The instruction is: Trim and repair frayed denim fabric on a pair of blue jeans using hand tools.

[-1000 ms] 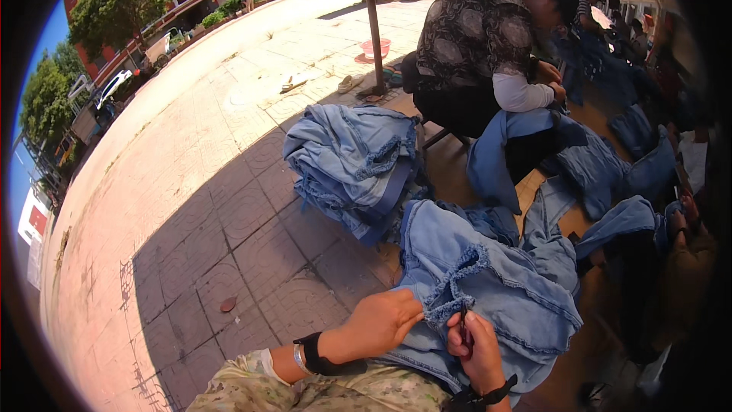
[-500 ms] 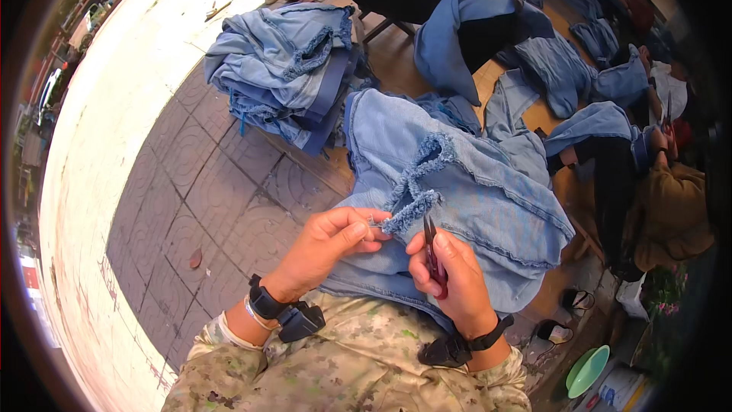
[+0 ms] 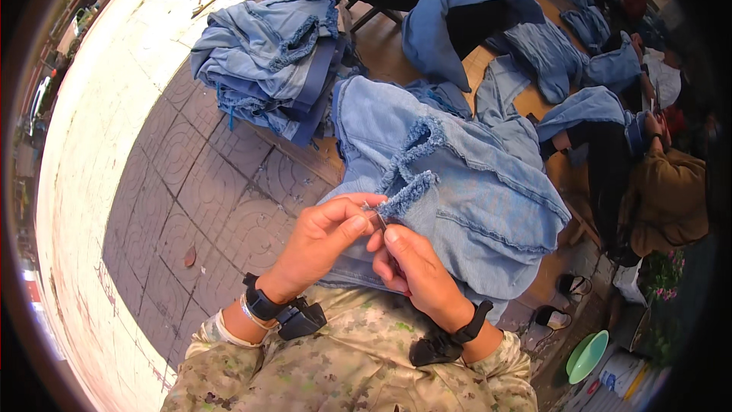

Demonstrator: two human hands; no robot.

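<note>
A light blue denim garment (image 3: pixel 473 183) lies spread over my lap, a fluffy frayed edge (image 3: pixel 408 192) running across its middle. My left hand (image 3: pixel 324 238) pinches loose threads at the near end of that frayed edge. My right hand (image 3: pixel 415 263) is closed around small scissors (image 3: pixel 383 221). Their dark blades point at the threads, right beside my left fingertips. Most of the handle is hidden in my right palm. Whether the blades are apart or together I cannot tell.
A folded pile of denim (image 3: pixel 267 61) stands at the far left on a low surface. People with more denim sit at the far right, one in a brown top (image 3: pixel 671 191). Sandals (image 3: pixel 553 317) and a green basin (image 3: pixel 587 356) are at the lower right. Paving tiles (image 3: pixel 206 183) lie to the left.
My right hand has moved left with the scissors, bringing the blades from beside the frayed edge to the threads at my left fingertips. My left hand keeps its pinch.
</note>
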